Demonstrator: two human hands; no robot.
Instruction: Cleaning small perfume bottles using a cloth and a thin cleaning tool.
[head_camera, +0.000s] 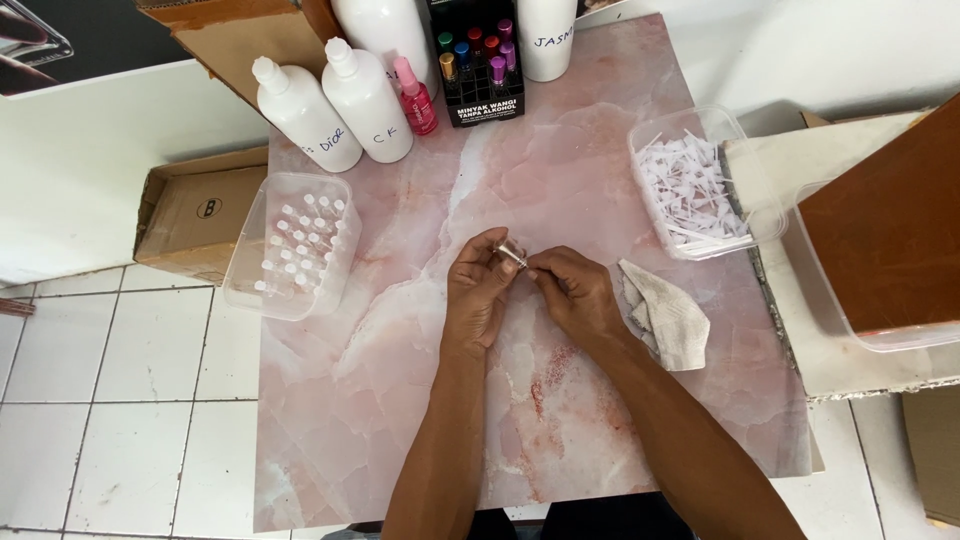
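I hold a small vial (512, 250) over the middle of the pink marbled tabletop (400, 400), just above its surface. My left hand (478, 295) has its grip pinched around the vial's body, fingers curled in from the left. My right hand (575, 292) meets it from the other side, thumb and forefinger pressed together at the vial's metal-looking end; whether they pinch a separate cap or the vial itself I cannot tell. The two hands touch at the fingertips.

Just beside my right hand lies a crumpled grey cloth (665, 315), flat on the tabletop. Farther right, at the tabletop's edge, stands a clear plastic tub (745, 225) heaped with thin white plastic pieces (690, 185). On the left edge, another clear tub (245, 290) holds rows of small upright vials (300, 245).

Along the far side stand two white squeeze bottles (335, 105) with handwritten labels, a slim pink spray bottle (415, 98) next to them, and a black display box (480, 65) of roll-on bottles with coloured caps. A cardboard box (195, 215) sits on the tiled floor (130, 400) to the left.
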